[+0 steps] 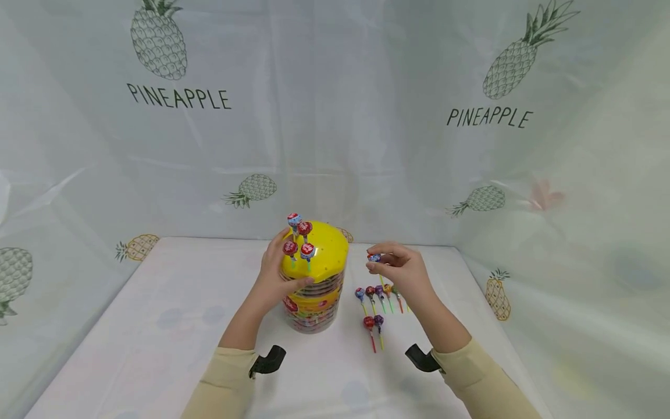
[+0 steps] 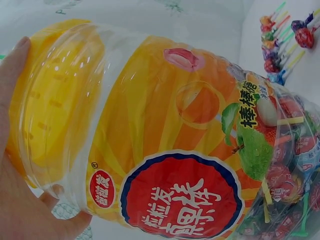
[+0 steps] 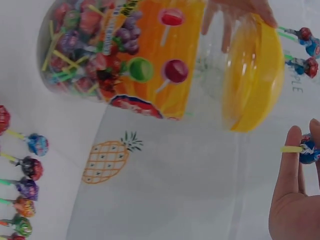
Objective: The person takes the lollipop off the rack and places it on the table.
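Observation:
A clear plastic candy jar (image 1: 312,319) with a yellow lid (image 1: 331,247) stands upright on the table, an orange fruit label (image 2: 145,115) round it and wrapped lollipops inside. Several lollipops (image 1: 305,228) stick up from the lid, stick ends down. My left hand (image 1: 269,279) grips the jar around its lid and neck, thumb at the front. To the right of the jar, my right hand (image 1: 405,272) pinches a blue-wrapped lollipop (image 1: 374,258) by its head, and its yellow stick points down. In the right wrist view this lollipop (image 3: 310,151) is held apart from the lid.
Right of the jar, a row of wrapped lollipops (image 1: 370,291) lies on the white-covered table (image 1: 173,349). Two more, one of them red (image 1: 369,323), lie nearer the front. A pineapple-print curtain (image 1: 335,116) hangs behind and at both sides.

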The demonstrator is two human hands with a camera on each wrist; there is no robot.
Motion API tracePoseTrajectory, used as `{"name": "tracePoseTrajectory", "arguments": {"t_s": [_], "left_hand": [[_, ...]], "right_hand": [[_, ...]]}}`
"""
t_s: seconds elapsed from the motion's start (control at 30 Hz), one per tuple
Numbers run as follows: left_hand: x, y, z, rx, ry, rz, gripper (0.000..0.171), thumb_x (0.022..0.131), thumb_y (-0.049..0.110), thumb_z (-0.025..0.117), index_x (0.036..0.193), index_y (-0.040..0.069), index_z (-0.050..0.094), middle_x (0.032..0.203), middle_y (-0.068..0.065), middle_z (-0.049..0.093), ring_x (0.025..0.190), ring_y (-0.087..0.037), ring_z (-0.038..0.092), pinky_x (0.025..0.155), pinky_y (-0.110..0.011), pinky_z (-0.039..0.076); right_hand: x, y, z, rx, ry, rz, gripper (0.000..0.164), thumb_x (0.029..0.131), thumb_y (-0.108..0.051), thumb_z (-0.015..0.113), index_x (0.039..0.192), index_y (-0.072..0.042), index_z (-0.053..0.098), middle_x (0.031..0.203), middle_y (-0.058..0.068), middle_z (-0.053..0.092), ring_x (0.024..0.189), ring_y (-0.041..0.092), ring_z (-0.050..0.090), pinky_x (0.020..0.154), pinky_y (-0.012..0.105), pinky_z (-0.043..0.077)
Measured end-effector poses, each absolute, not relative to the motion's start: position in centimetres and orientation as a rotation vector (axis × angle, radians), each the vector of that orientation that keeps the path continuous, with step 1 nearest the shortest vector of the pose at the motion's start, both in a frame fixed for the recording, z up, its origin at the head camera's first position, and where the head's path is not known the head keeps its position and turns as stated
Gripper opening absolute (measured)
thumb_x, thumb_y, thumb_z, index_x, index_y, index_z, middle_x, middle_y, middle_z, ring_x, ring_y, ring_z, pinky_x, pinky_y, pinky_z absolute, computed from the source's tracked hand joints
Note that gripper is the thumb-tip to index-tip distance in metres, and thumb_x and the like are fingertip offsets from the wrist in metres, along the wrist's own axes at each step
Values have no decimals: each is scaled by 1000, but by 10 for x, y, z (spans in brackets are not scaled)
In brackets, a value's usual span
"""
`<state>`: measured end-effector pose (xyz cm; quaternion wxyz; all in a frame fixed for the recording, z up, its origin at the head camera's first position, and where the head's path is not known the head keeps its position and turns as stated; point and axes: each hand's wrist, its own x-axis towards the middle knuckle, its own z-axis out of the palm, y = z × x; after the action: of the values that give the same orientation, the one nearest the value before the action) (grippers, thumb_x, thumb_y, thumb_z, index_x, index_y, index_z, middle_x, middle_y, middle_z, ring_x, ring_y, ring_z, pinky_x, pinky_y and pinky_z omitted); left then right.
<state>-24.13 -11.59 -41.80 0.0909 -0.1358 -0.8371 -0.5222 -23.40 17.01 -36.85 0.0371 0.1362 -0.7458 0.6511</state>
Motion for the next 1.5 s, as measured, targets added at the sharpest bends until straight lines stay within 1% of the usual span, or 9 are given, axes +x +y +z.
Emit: {"name": "tracePoseTrajectory", "arguments": {"t_s": [0.3,0.57,0.7,0.8,0.9,1.03,1.1,1.27,1.5], "left_hand": [[-240,-117,-417,-385,-2490,-1576,106,76,32,85,154,38,13,159,-4,12,141,-33,15,106,-67,26],[-242,-116,-419,-400,-2484,-1567,105,76,34,84,154,39,13,159,-4,11,142,-33,14,105,-68,27],[-242,-116,-419,-422,-2473,-1558,106,76,34,84,155,36,13,159,-5,11,142,-34,15,106,-67,26],[-243,-116,-420,-426,-2468,-1560,106,76,34,84,155,35,13,159,-4,10,142,-34,14,106,-67,26],[-243,-116,-421,-421,-2465,-1565,106,76,34,84,155,36,13,159,-3,11,142,-33,15,106,-68,26],[-244,-116,-421,-412,-2464,-1572,105,76,33,84,155,36,14,159,-3,11,142,-33,15,106,-68,26],[-243,-116,-421,-413,-2468,-1573,105,76,33,84,155,35,14,159,-3,10,142,-33,15,106,-68,26],[-243,-116,-420,-423,-2469,-1572,105,77,33,84,155,36,13,159,-2,9,142,-33,14,106,-68,25],[-243,-116,-421,-423,-2471,-1571,105,77,33,84,155,34,14,159,-2,9,143,-33,13,107,-68,24]], "right_hand": [[-231,190,-396,363,-2360,2008,22,92,-7,66,114,-1,69,113,16,63,91,24,69,85,32,55],[-233,205,-426,169,-2431,1944,21,92,-3,59,108,-1,71,115,13,66,98,24,67,81,30,55],[-234,212,-442,129,-2433,1967,21,91,1,58,106,4,71,111,20,65,88,25,69,73,27,55],[-234,217,-453,126,-2456,1933,23,88,4,56,106,5,71,110,20,66,78,19,63,61,24,48],[-235,220,-461,105,-2471,1917,26,85,6,57,106,5,72,115,17,65,82,22,59,58,25,44],[-237,223,-471,49,-2487,1945,27,83,6,59,107,6,72,123,18,62,115,26,54,73,23,52],[-238,226,-476,31,-2498,1964,26,84,6,60,107,6,72,123,19,61,118,29,53,77,24,54],[-240,233,-490,71,-2502,2086,28,89,5,59,116,10,66,124,21,58,93,30,69,82,29,56],[-243,245,-507,198,-2562,2161,32,96,4,54,126,15,55,134,27,48,99,27,68,86,32,55]]}}
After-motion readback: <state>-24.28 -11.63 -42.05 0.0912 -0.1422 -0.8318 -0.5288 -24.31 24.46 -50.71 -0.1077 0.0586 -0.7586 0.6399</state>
